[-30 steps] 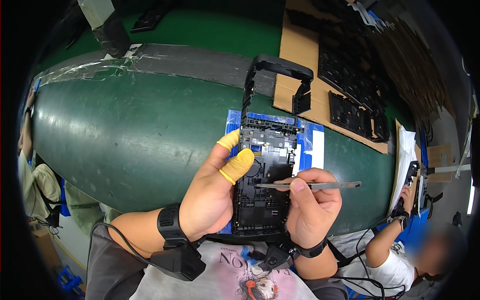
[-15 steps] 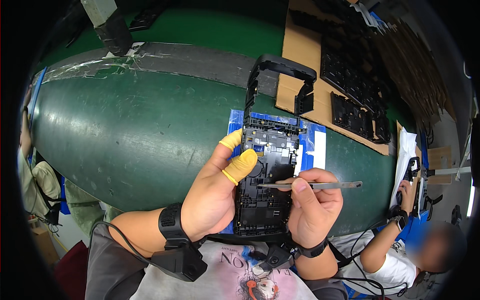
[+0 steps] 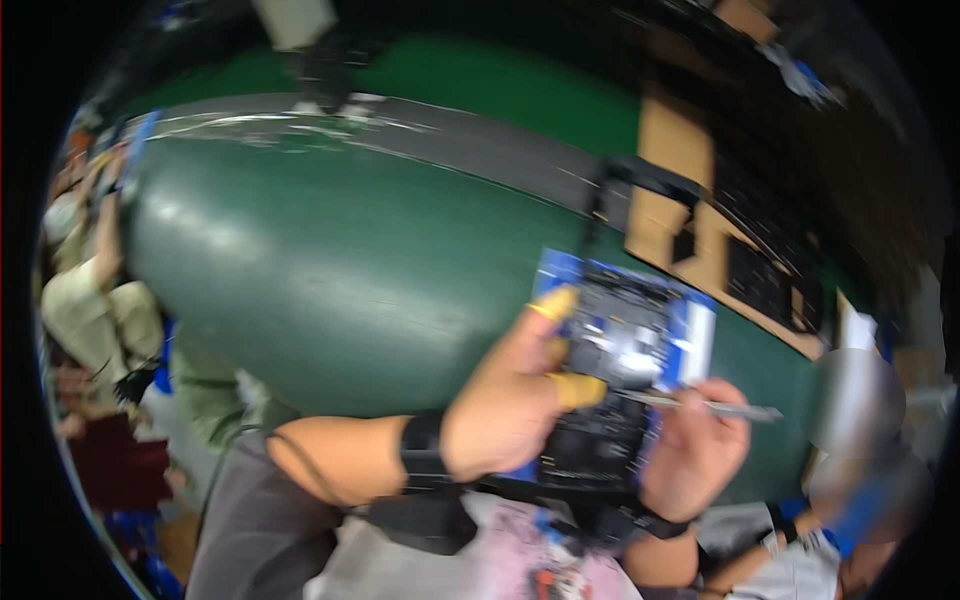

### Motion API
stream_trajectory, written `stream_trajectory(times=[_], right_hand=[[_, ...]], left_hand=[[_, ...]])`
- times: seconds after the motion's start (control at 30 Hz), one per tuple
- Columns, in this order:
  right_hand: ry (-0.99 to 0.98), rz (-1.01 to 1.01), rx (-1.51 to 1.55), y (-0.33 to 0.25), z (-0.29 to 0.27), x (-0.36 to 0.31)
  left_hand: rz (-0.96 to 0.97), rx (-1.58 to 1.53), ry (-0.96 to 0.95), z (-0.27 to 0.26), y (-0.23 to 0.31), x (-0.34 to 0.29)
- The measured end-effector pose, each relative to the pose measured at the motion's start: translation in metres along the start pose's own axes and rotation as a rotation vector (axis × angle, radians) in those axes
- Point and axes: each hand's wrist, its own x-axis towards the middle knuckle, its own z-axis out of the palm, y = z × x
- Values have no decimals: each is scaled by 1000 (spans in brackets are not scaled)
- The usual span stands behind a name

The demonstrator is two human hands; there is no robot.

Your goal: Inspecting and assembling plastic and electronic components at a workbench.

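Observation:
A black plastic frame [image 3: 595,445] with a handle-like loop at its far end lies in front of me. My left hand [image 3: 505,420] grips its left edge, the thumb pressed on its face. Yellow finger cots cover that thumb and a fingertip. In my right hand [image 3: 700,450], pinched between thumb and fingers, are metal tweezers [image 3: 748,410]. Their tip points left over the middle of the frame, close to my left thumb. Motion blur hides whether the tip touches anything.
Under the frame is a blue sheet [image 3: 557,268] on the green tabletop [image 3: 330,270]. Cardboard [image 3: 665,140] at the far right carries several black plastic parts [image 3: 760,280]. A grey post [image 3: 325,75] stands at the back. People sit at both sides, one on the right close by.
The whole view has swung, so hands and frame appear further right and lower, and the picture is blurred. Both hands keep their holds; the tweezers' tip is now nearer my left thumb.

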Motion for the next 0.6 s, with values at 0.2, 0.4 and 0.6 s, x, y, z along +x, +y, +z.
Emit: stream_trajectory(times=[0.2,0.4,0.6], right_hand=[[160,-165,-221,-24,-54,14],[242,-150,-223,-16,-79,16],[373,-168,-147,-15,-106,-15]], left_hand=[[114,146,-260,0,36,51],[574,950,20,-20,136,218],[1127,1863,530,1,149,262]])
